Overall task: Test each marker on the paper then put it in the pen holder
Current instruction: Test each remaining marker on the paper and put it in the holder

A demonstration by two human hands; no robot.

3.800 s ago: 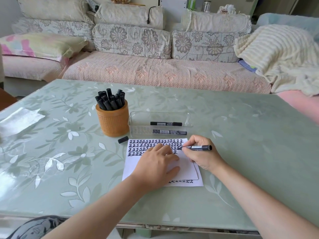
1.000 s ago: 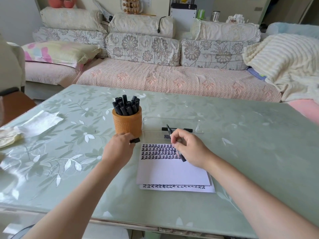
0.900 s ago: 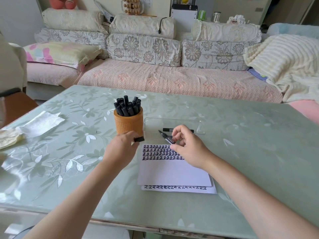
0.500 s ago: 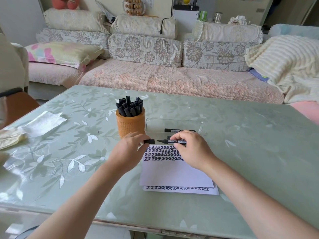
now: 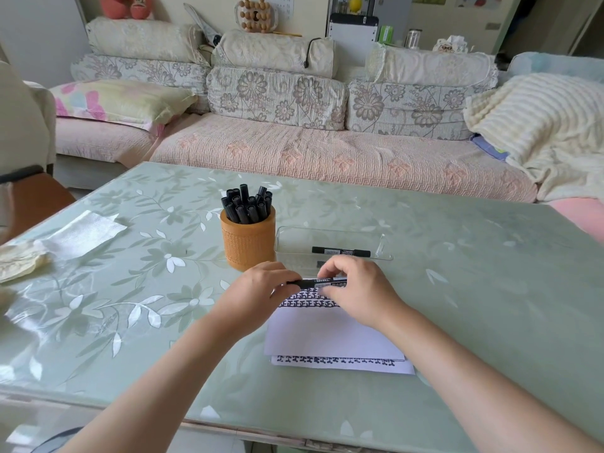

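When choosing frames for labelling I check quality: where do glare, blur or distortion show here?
Head view: glare whitens the near-left of the green floral glass-topped table; head view: the black marker gripped by the left hand and right hand is soft, its label unreadable; head view: wide-angle distortion bends straight lines near the frame's edges.

We see a pale green bench [image 5: 490,289] with white leaves and flowers. The pen holder [image 5: 247,245] is orange, its markers [image 5: 246,206] black. The paper [image 5: 327,333] is white with rows of black marks. Far off, the sofa [image 5: 327,155] is pink.
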